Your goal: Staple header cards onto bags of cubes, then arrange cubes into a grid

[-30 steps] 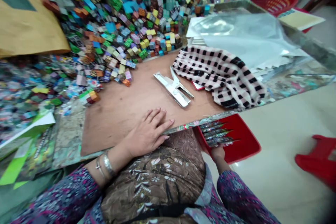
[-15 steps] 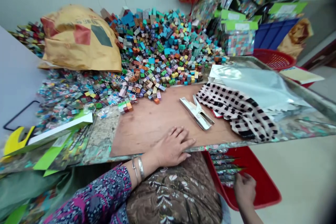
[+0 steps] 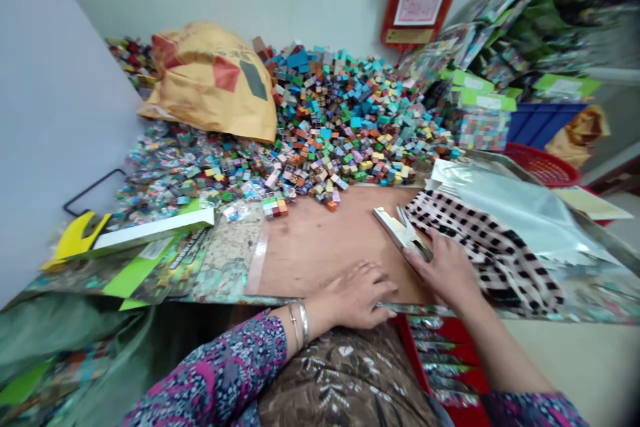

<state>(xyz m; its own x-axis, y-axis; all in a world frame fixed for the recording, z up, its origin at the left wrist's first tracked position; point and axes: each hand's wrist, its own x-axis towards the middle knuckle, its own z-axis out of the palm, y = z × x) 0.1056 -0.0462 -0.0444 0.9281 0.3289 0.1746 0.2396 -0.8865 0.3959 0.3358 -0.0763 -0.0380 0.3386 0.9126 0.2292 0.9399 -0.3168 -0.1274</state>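
My left hand [image 3: 363, 295] lies flat near the front edge of the brown board [image 3: 310, 247], fingers stretched out and holding nothing. To its right, my right hand [image 3: 447, 270] has its thumb and fingers around the near end of a silver stapler [image 3: 400, 229], which rests on the board. A black-and-white checked cloth [image 3: 500, 247] lies just beyond my right hand. Small coloured blocks [image 3: 350, 127] are heaped behind the board, and a small block set [image 3: 274, 207] sits at its back left corner.
A yellow sack [image 3: 210, 87] lies on the heap's left. Clear plastic sheets [image 3: 515, 193] lie at the right. Green header cards [image 3: 145, 267] and a yellow-and-white item [image 3: 80, 237] are on the left. Below the table edge, a red tray [image 3: 470, 333] holds several packets.
My right hand has come up from the red tray to the stapler and closed on it. The view has shifted, so the table's things appear further right and lower.
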